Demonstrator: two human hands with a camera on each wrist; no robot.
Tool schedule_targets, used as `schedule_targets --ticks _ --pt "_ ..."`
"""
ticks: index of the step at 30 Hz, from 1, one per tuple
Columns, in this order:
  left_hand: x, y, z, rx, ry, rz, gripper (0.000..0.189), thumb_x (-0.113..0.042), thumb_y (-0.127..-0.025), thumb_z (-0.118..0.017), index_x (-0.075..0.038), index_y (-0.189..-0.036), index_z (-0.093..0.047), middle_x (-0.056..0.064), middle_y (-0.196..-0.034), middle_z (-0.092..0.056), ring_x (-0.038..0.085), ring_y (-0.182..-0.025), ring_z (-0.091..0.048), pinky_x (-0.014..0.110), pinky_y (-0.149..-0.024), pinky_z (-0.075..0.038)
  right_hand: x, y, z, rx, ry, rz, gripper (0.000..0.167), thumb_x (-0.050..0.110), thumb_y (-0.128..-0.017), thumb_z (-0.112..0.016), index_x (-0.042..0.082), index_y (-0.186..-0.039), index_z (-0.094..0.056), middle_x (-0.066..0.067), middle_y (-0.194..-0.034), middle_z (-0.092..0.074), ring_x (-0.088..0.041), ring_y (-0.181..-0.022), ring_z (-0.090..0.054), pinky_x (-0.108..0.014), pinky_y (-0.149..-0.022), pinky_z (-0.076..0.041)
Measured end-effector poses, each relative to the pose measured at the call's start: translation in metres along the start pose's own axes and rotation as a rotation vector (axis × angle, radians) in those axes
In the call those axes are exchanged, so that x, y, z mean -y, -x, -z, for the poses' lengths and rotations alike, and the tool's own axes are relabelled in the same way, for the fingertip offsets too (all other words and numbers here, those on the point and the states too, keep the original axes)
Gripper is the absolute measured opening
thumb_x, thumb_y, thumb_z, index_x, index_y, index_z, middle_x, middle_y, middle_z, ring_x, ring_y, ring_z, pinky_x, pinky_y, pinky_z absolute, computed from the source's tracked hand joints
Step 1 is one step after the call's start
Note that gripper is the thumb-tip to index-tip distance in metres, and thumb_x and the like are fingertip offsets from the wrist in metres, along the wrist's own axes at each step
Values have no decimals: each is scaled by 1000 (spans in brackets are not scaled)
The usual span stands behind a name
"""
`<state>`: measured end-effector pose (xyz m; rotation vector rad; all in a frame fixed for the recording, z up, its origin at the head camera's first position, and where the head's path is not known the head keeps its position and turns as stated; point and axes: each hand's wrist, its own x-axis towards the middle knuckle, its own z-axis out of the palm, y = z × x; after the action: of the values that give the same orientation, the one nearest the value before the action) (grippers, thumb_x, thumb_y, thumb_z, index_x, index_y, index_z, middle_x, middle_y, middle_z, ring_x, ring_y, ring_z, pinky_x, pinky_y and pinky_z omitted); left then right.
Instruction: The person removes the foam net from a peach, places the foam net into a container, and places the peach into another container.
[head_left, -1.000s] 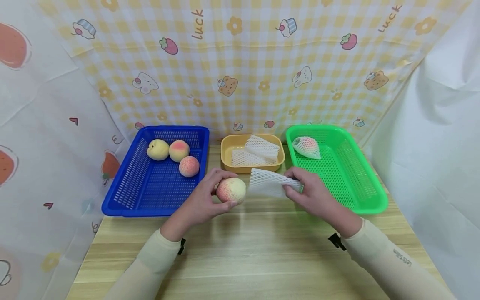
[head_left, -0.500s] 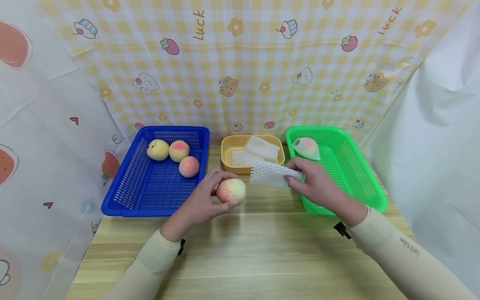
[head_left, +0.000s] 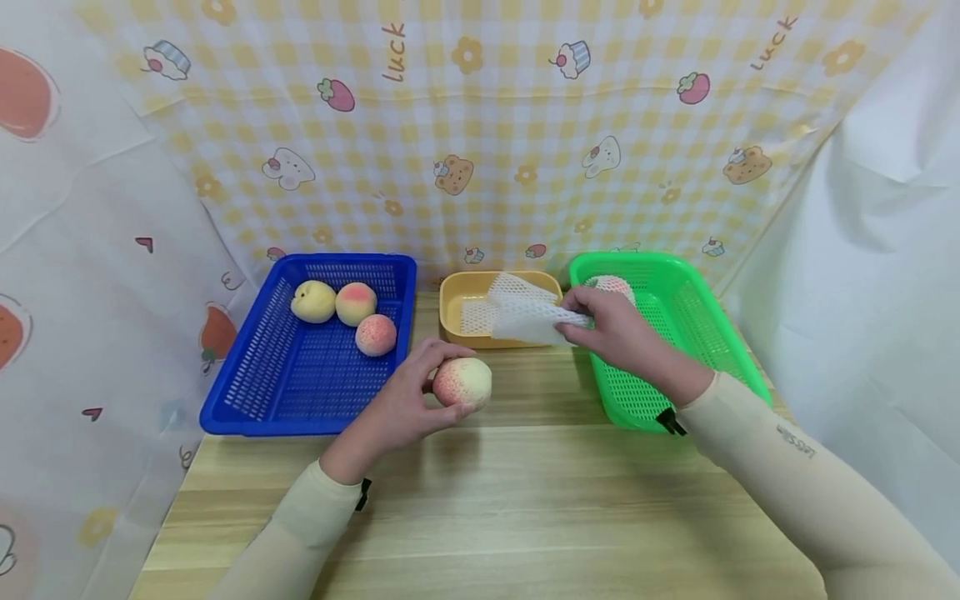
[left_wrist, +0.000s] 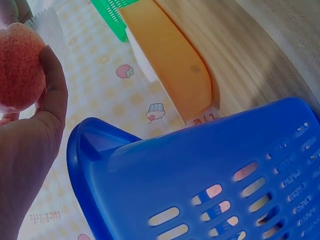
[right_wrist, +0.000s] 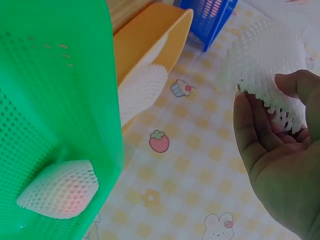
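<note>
My left hand (head_left: pixel 401 404) holds a pink-and-cream peach (head_left: pixel 462 382) above the table, fingers over its far side and thumb at its near side. The left wrist view shows the peach's red side (left_wrist: pixel 20 67) against the palm. With thumb and fingers, my right hand (head_left: pixel 618 333) pinches a white foam net sleeve (head_left: pixel 521 325) at one end. The sleeve overlaps the front of the yellow container (head_left: pixel 457 340) in the head view. In the right wrist view the thumb presses on the mesh (right_wrist: pixel 265 55), with the fingers underneath.
Three more peaches (head_left: pixel 376 335) lie in the blue basket (head_left: pixel 315 429) at left. Other foam nets (head_left: pixel 477 317) lie in the yellow container. A net-wrapped peach (right_wrist: pixel 62 190) sits in the green basket (head_left: pixel 735 358) at right, partly behind my right hand in the head view.
My right hand has lifted the foam net away from beside the peach, back over the yellow container's front edge. My left hand and its peach have stayed in place.
</note>
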<state>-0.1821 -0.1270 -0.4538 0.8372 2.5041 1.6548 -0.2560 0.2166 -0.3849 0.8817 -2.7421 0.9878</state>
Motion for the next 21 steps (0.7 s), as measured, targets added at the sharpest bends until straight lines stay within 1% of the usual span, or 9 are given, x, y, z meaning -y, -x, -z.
schedule_targets --ticks 4,10,13,16,18,21 --pt "-1 0 0 -1 -3 1 61 -22 -91 -91 -25 -145 -64 3 -138 -55 23 -116 -63 40 -90 -64 -1 -14 1 7 33 0 10 9 -101 -81 9 -103 -71 -4 -98 -75 -22 -85 -61 -40 -77 -54" --pt "-1 1 2 -3 -3 13 61 -21 -90 -92 -26 -145 -64 1 -138 -55 23 -116 -63 40 -90 -64 0 -34 1 35 87 -21 12 15 -103 -79 11 -104 -68 -2 -87 -65 -22 -75 -50 -40 -70 -45" --pt "-1 0 2 -3 0 8 61 -21 -91 -91 -24 -145 -64 2 -139 -55 23 -116 -63 40 -90 -64 1 -45 0 64 96 -30 14 17 -104 -78 11 -104 -65 -3 -88 -64 -23 -75 -50 -41 -70 -45" --pt "-1 0 1 1 4 6 61 -21 -91 -91 -22 -146 -64 3 -139 -54 24 -116 -64 39 -90 -64 1 -57 -4 97 98 -34 15 18 -105 -77 11 -104 -63 -4 -91 -64 -23 -77 -52 -41 -72 -45" --pt "-1 0 1 4 5 11 61 -21 -91 -91 -22 -146 -64 2 -139 -54 24 -117 -64 38 -90 -64 0 -65 -6 116 113 -25 16 18 -106 -76 11 -103 -62 -4 -90 -61 -23 -77 -51 -41 -74 -45" --pt "-1 -1 1 7 8 15 62 -20 -91 -91 -22 -146 -64 2 -139 -54 24 -117 -63 38 -91 -64 -2 -75 -11 129 142 14 16 16 -107 -74 10 -104 -60 -4 -88 -58 -23 -75 -51 -41 -74 -45"
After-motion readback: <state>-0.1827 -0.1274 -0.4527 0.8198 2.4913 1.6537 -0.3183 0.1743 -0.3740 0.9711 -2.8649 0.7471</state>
